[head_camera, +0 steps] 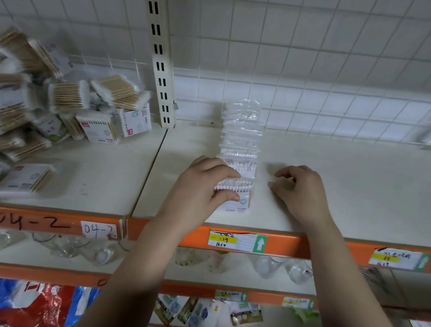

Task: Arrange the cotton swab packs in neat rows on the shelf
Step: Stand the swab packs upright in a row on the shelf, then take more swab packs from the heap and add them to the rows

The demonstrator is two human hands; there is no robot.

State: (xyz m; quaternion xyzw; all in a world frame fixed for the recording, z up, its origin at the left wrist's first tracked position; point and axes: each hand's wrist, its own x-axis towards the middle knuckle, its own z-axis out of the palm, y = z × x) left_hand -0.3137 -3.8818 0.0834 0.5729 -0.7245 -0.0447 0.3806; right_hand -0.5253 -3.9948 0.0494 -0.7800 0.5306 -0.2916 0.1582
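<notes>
Either side of the post [159, 51]
Pile [42, 107] left of it; row [239, 150] right, left hand [206, 186] on its front, right hand [302, 191] beside; all on shelf [352, 193].

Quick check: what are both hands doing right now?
Left hand: grips the front pack of the row.
Right hand: loosely curled, holding nothing, beside the row.

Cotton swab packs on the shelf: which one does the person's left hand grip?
The frontmost clear plastic pack of white-tipped swabs: the left hand grips it, unlike the packs behind it or the jumbled heap at left.
</notes>
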